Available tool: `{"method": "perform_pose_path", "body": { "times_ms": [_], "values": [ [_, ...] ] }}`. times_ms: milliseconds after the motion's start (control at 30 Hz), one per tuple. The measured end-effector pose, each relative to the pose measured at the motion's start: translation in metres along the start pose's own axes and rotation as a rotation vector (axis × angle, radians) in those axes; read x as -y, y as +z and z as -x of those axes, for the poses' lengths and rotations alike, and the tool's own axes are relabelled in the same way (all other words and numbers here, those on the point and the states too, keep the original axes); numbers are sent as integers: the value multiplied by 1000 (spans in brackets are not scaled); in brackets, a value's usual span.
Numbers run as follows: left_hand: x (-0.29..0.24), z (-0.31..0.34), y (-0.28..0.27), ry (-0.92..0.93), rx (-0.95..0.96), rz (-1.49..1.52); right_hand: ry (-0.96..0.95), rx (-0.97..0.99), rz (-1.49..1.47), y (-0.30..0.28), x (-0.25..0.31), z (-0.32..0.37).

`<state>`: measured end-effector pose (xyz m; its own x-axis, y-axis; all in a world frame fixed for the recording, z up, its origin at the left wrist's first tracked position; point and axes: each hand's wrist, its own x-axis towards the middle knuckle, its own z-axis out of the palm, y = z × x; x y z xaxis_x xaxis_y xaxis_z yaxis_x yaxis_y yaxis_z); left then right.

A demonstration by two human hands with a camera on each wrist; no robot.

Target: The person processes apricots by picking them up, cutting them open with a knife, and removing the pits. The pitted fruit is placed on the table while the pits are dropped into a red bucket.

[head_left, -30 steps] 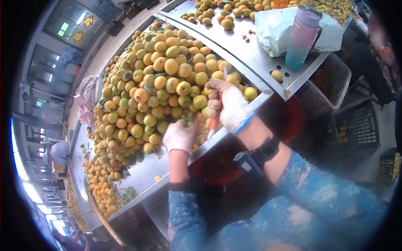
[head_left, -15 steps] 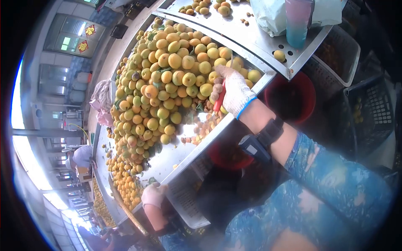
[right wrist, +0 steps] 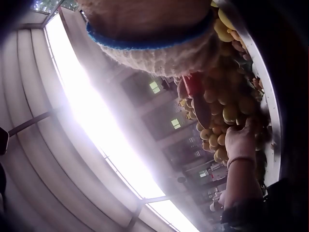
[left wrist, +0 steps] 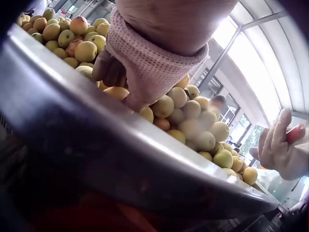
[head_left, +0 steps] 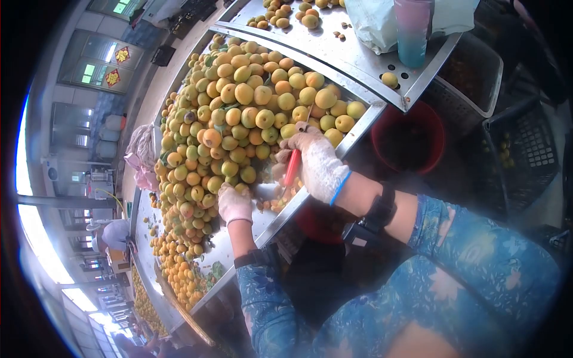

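A big heap of yellow-green and orange apricots [head_left: 239,113] covers the metal table [head_left: 227,244]. My left hand [head_left: 234,204], in a pale glove, reaches the heap's lower edge. Its curled fingers and thumb take hold of an orange apricot [left wrist: 117,93], partly hidden by the glove. My right hand [head_left: 316,158], in a white glove with a blue cuff, grips a red-handled knife [head_left: 292,168] beside the heap. The knife's blade [right wrist: 202,112] shows below the glove in the right wrist view. Cut apricot pieces [head_left: 277,206] lie between the hands.
The raised metal rim [left wrist: 140,145] runs along the table's near side. Below it stand a red bucket [head_left: 409,137], a white crate [head_left: 477,71] and a black crate [head_left: 525,155]. A pink-and-teal bottle [head_left: 413,36] and a white bag [head_left: 373,24] stand on the adjoining table.
My left hand went from beside the right hand down past the table's near edge, then back up to the heap. The right hand, still holding the knife, has turned and shifted slightly down.
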<state>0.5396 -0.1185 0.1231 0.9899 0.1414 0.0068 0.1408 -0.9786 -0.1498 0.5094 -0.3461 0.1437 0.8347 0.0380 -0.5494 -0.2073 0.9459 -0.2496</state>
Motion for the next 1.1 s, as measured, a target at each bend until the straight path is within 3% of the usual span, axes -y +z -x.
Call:
{"method": "perform_pose_path", "body": {
  "times_ms": [100,200,300,367,400,433,500,533,600,700,833,867,967,1033,1100],
  "values": [
    [-8,12,8,-104,27,20,173,20,247,-3,-3,14],
    [9,18,20,-99,-48,150,163,106,290,-8,-17,23],
    [27,19,31,-23,-171,130,31,387,588,-17,-30,23],
    [21,24,14,-127,7,873,-167,519,729,-29,-45,8],
    [27,24,21,-114,39,1239,108,499,912,-7,1,48],
    [11,41,-1,-15,71,1591,97,491,899,-8,3,49],
    [-10,51,-23,-8,82,1569,-87,530,969,-8,2,52],
    [-17,57,-25,57,80,1702,-297,549,1049,-10,-9,37],
    [-28,66,-23,223,183,2124,-332,522,1157,-19,-15,23],
    [-46,67,0,204,184,2325,-486,504,1380,-23,-19,20],
    [-55,65,12,207,73,2079,-498,474,1541,-21,-21,24],
    [-61,70,7,194,-132,1745,-477,467,1593,-19,-22,24],
    [-61,69,1,122,-104,1859,-525,442,1612,-12,-28,24],
    [-59,71,-4,70,-169,1772,-499,481,1579,-11,-31,26],
    [-52,71,-2,142,-120,1859,-589,471,1555,-11,-38,27]
  ]
}}
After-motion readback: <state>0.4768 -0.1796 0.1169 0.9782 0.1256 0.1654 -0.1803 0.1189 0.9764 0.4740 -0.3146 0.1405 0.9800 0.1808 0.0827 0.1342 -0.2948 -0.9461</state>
